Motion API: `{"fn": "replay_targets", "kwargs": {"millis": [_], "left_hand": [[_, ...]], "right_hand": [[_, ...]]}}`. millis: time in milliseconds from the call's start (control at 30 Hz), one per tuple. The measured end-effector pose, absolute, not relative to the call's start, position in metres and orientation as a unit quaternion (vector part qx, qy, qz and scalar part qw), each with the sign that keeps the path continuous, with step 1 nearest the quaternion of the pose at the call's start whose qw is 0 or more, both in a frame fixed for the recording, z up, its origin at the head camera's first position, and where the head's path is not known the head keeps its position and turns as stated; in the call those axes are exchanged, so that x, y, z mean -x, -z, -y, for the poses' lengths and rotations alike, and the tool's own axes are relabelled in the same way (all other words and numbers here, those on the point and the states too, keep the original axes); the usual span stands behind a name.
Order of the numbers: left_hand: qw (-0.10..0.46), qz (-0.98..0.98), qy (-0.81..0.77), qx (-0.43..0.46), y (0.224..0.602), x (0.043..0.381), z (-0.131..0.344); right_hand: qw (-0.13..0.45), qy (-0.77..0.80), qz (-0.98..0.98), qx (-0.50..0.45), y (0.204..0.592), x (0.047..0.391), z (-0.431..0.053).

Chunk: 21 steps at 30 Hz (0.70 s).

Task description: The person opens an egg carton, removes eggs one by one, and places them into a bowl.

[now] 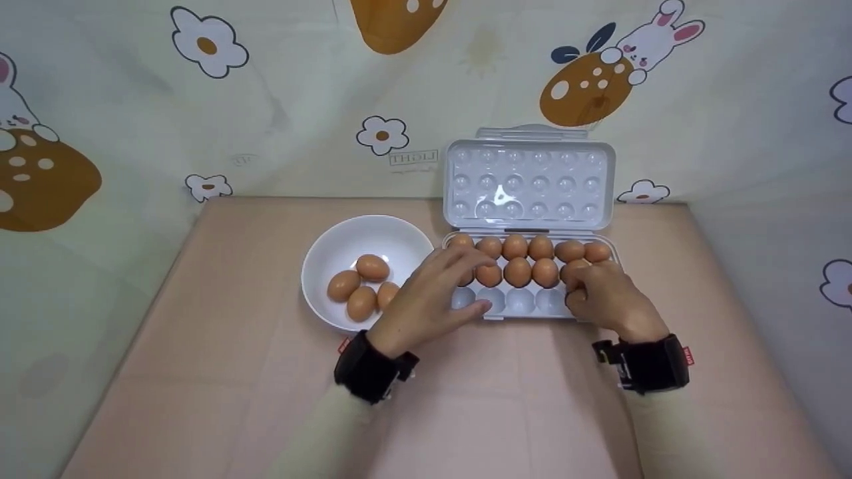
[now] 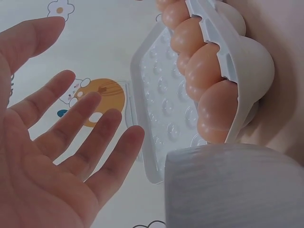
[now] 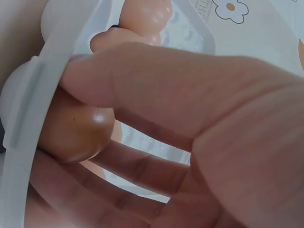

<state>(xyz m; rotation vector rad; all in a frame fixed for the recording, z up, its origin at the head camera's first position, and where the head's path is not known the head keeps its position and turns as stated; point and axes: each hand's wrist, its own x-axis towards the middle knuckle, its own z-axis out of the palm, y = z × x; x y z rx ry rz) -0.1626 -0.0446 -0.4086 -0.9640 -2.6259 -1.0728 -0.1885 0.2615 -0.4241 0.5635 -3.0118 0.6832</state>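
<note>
A plastic egg carton [image 1: 503,317] with its lid [image 1: 529,186] raised stands at the right, brown eggs [image 1: 517,272] filling much of its back and middle rows. In the right wrist view, my right hand [image 3: 156,95] grips an egg [image 3: 78,128] between thumb and fingers, low in a cup by the carton's front rim; from the head, the right hand [image 1: 609,299] covers that egg. Over the carton's left end hovers my left hand [image 1: 426,299], fingers spread and holding nothing. Left of it sits a white bowl [image 1: 316,266] with several eggs [image 1: 361,303], one partly hidden by the hand.
The table cover [image 1: 219,299] is pinkish beige. Behind it rises a printed cloth backdrop [image 1: 299,100], close behind the raised lid. The bowl stands just beside the carton's left edge.
</note>
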Motion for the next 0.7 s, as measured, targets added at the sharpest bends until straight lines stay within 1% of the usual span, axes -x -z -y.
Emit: {"fn": "replay_targets", "kwargs": {"millis": [167, 333, 433, 500, 700], "left_hand": [[0.094, 0.869, 0.355, 0.331, 0.409, 0.164, 0.047], [0.100, 0.868, 0.360, 0.328, 0.410, 0.165, 0.048], [0.105, 0.864, 0.369, 0.326, 0.410, 0.166, 0.049], [0.105, 0.864, 0.373, 0.323, 0.410, 0.167, 0.049], [0.103, 0.867, 0.376, 0.312, 0.409, 0.167, 0.048]], "right_hand": [[0.015, -0.210, 0.958, -0.197, 0.421, 0.187, -0.262], [-0.015, -0.219, 0.963, -0.155, 0.409, 0.184, -0.260], [-0.020, -0.235, 0.960, -0.148, 0.402, 0.181, -0.260], [-0.010, -0.249, 0.956, -0.153, 0.399, 0.179, -0.260], [0.055, -0.274, 0.937, -0.209, 0.391, 0.175, -0.257]]}}
